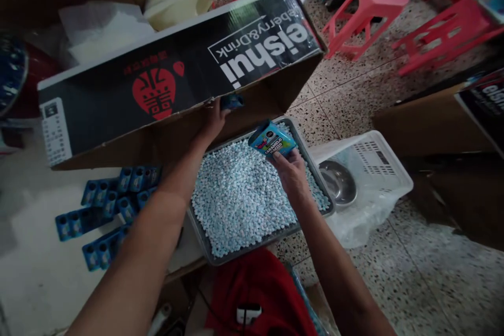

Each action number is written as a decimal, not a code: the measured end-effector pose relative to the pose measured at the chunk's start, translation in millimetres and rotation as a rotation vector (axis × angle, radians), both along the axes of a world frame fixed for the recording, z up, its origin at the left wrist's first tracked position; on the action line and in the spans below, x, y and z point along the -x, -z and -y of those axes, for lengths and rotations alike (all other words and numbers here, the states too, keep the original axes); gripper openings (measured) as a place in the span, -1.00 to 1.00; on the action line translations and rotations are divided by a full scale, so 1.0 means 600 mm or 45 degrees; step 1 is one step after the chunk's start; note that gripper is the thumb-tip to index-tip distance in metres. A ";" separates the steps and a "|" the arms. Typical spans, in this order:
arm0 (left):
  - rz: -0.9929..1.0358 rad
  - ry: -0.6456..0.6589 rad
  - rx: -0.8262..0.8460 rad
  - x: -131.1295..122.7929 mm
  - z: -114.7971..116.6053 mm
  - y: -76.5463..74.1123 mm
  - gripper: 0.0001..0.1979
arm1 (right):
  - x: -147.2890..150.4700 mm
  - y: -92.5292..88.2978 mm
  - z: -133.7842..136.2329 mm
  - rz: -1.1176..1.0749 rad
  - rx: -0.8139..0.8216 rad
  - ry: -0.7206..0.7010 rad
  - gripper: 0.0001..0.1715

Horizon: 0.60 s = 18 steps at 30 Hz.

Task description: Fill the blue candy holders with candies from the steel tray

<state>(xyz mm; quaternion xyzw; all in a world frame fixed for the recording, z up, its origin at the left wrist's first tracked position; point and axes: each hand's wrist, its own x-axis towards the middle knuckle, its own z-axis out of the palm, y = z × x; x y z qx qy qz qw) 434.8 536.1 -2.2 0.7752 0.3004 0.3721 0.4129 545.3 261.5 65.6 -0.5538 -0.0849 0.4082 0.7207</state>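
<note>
My right hand (291,173) is closed on a blue candy packet (272,139) printed with "CARAMELO", tilted above the far right part of a grey tray (216,261). Small pale blue and white candies (244,194) fill the tray. At the opening of a large black and brown cardboard box (189,58), my left hand (216,123) grips a second blue packet (232,101); its fingertips are partly hidden. To the left of my left forearm, several small blue boxes (100,194) with dark round holes lie in rows on a white table (31,273).
A white plastic basket (388,160) with clear plastic and a metal bowl (338,181) stands right of the tray. Pink stools (366,5) are on the speckled floor at the back right. Another cardboard box (441,131) stands at the right edge. Red cloth (255,289) lies below the tray.
</note>
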 end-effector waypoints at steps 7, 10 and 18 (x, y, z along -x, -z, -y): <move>0.123 -0.090 0.310 0.121 0.185 -0.013 -0.37 | 0.023 0.028 0.055 -0.297 -0.062 -0.122 -0.41; 0.239 -0.183 0.433 0.138 0.253 -0.034 -0.36 | 0.035 0.029 0.076 -0.366 -0.048 -0.171 -0.36; 0.531 -0.328 0.703 0.122 0.387 -0.085 -0.30 | 0.104 0.016 0.131 -0.463 -0.080 -0.348 -0.29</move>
